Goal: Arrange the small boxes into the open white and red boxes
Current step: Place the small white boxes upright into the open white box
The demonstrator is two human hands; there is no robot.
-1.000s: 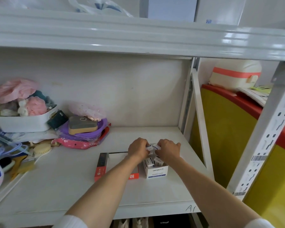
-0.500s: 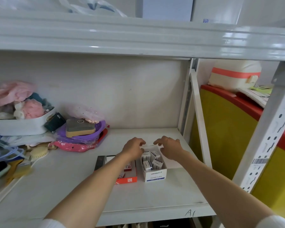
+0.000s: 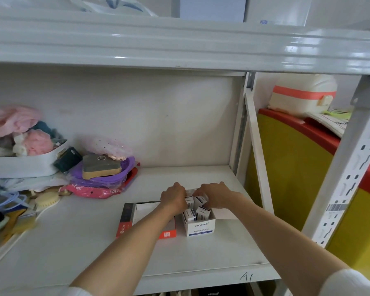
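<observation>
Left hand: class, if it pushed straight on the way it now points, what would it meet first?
The left hand points away toward the back wall, at the white box's far end. Beyond lies bare shelf, so probably the wall first; depth is unclear.

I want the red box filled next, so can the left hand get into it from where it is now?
Probably yes. The left hand is at the white box, right beside the red box. The red box lies open, with only that hand's own forearm crossing over it, so a short pull back should reach it.
</observation>
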